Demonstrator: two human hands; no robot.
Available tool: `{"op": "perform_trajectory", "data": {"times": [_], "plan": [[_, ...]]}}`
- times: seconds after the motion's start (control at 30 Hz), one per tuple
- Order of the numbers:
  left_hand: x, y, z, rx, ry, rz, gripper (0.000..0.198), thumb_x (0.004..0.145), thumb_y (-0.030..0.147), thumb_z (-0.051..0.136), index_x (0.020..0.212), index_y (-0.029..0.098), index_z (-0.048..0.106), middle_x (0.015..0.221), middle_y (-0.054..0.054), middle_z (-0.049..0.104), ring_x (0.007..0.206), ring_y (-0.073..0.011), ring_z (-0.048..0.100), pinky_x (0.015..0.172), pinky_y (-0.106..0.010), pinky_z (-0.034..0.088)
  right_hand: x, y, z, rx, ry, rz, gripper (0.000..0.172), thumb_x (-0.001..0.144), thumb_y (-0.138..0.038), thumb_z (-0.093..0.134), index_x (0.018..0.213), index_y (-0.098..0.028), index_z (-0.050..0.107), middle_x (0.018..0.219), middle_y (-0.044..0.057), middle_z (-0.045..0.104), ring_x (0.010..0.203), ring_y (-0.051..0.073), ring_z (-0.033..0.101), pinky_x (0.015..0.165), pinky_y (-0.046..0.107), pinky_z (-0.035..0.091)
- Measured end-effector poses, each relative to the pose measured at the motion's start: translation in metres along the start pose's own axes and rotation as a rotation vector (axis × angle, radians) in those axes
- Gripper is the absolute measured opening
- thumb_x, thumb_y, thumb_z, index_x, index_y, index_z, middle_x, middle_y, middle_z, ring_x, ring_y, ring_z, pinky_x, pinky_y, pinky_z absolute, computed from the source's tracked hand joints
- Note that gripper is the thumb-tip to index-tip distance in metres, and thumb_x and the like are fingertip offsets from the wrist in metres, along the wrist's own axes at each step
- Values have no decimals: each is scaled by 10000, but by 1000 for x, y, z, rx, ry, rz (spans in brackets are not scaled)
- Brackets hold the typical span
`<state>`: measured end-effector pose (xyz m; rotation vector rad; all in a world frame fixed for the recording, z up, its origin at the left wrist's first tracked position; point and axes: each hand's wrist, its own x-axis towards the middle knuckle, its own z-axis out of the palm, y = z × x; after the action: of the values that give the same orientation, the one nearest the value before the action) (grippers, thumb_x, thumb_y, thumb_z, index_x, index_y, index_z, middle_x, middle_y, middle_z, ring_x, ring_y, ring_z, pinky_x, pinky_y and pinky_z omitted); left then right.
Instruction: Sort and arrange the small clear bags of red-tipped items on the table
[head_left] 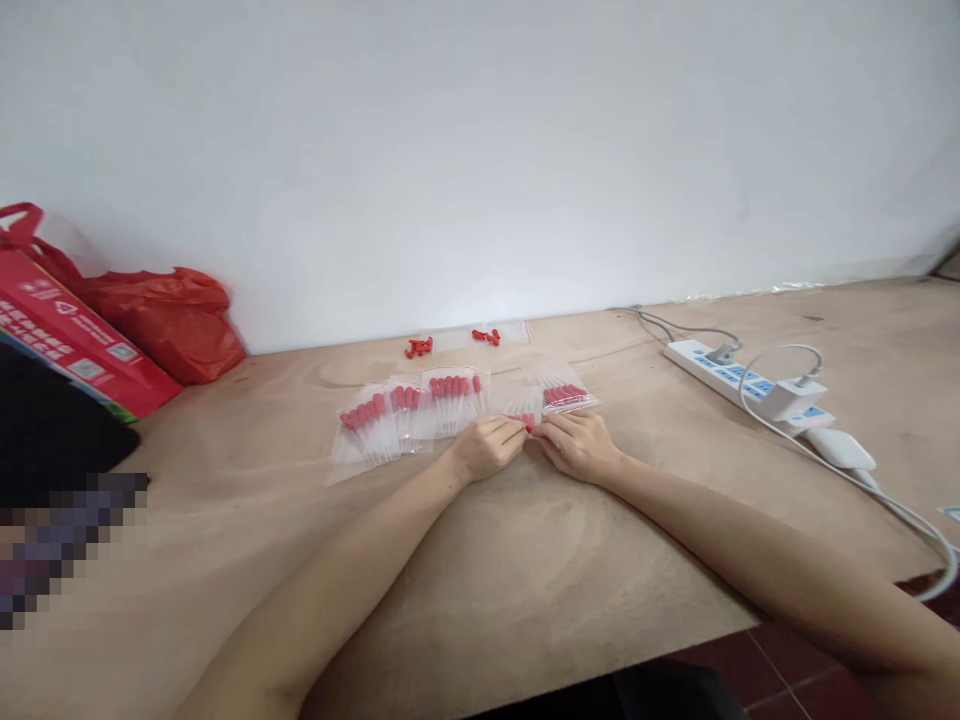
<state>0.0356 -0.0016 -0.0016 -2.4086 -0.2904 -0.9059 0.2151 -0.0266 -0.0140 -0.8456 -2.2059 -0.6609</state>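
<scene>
My left hand [489,446] and my right hand [576,444] meet near the middle of the table, fingers pinched at the near edge of a small clear plastic bag [519,403]. Inside that bag are thin clear droppers with red rubber bulbs [529,421], partly hidden by my fingers. Just beyond my right hand lies another bag of red-bulbed droppers [566,394]. Left of my hands, several similar bags overlap in a row, among them one with its bulbs in a fan [363,412] and one with upright bulbs [450,386].
Loose red bulbs [420,347] and more bulbs on a clear bag [487,337] lie near the wall. A white power strip [739,380] with a charger [793,398] and trailing cable [900,510] sits right. A red plastic bag [169,320] and a printed red carrier bag [82,340] stand left.
</scene>
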Motion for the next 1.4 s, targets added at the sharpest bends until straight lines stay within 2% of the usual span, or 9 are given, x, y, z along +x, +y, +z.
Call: {"op": "perform_trajectory", "data": {"times": [0.13,0.33,0.47,0.8,1.0,1.17,1.27,1.4], "plan": [[0,0,-1,-2,8,16,127,792,144,448,744,118,563,737,-37,636,686,-116,601,623,-237,510,0,1,-1,-35,19,-58,163,819,-209,435,778,-193,592,686,-1,590,612,91,460,537,235,269],[1,0,-3,57,1,21,103,786,135,455,783,112,555,751,-44,631,702,-121,599,646,-245,510,0,3,1,-62,49,-90,207,812,-158,406,745,-190,599,629,1,566,588,91,434,530,245,260],[0,-2,-4,114,-32,-4,102,787,135,448,787,112,547,755,-43,625,708,-122,596,661,-247,506,-2,6,3,-16,86,-47,191,797,-142,422,751,-191,601,663,2,583,611,83,467,552,225,293],[-19,-18,-11,130,-42,-14,98,782,127,444,784,140,540,763,-33,625,710,-108,591,696,-243,504,-7,12,-5,33,21,65,214,805,-164,402,752,-212,604,725,1,613,634,86,534,586,219,347],[-46,-37,-33,199,-66,-76,100,764,121,464,772,135,563,725,-42,632,680,-132,598,651,-249,507,-26,42,-13,198,37,193,151,813,-184,415,807,-200,565,808,34,594,721,103,558,634,207,416],[-71,-47,-49,207,-56,-278,141,773,140,450,825,157,580,808,-42,644,729,-138,601,697,-253,495,-29,57,-11,313,84,278,132,829,-202,386,806,-192,516,915,74,559,836,127,547,694,235,446],[-69,-47,-45,158,-62,-485,172,784,179,424,837,163,586,852,-51,634,788,-151,590,742,-267,480,-20,51,-1,332,92,298,144,843,-194,349,810,-204,488,918,66,561,823,123,547,689,243,450],[-56,-63,-35,154,-172,-818,253,757,292,450,915,141,576,915,-97,608,884,-221,549,804,-350,439,-8,48,17,306,99,322,159,844,-184,329,796,-205,479,903,68,554,828,132,539,693,252,441]]}}
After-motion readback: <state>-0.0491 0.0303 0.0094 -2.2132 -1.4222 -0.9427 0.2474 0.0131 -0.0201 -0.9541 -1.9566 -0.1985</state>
